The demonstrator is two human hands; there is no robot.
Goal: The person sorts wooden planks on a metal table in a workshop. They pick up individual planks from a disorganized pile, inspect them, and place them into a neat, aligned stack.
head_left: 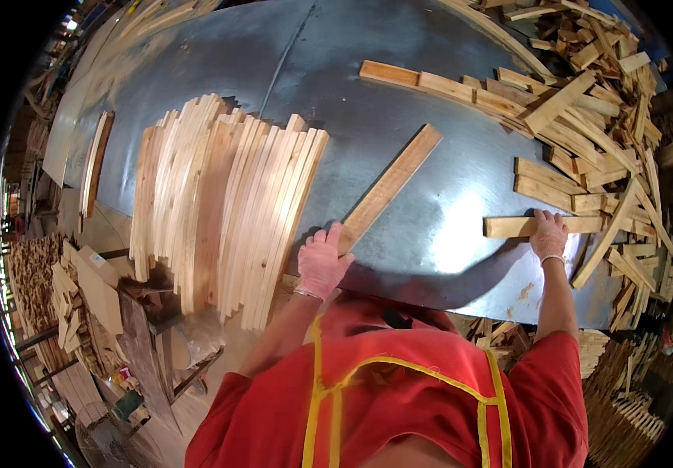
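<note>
Nearest, a red garment w/ yellow trim is seen at the table edge, and from it both forearms are stretched fwd. By the L hand, the near end of a slim brown plank is held, fingers closed narrowly around it; the rest of this plank is pointed away from the hand, slanting to the far R, and is laid on the grey metal tabletop. By the R hand, a paler board is held, w/ fingers bent over its far edge; the board is passed under the palm, one part being shown L of the hand and another part R of it, where the offcut pile is begun. The R thumb is not clearly seen, so its place cannot be told. L of the L hand, just beside it, many light strips are set side by side in a wide row, ends uneven. R of and beyond the R hand, the offcut pile is heaped in mixed directions. Further L, past the row, a single narrow strip is placed apart. Farther off, nr the upper R, a long board is laid w/ one end toward the pile.
</note>
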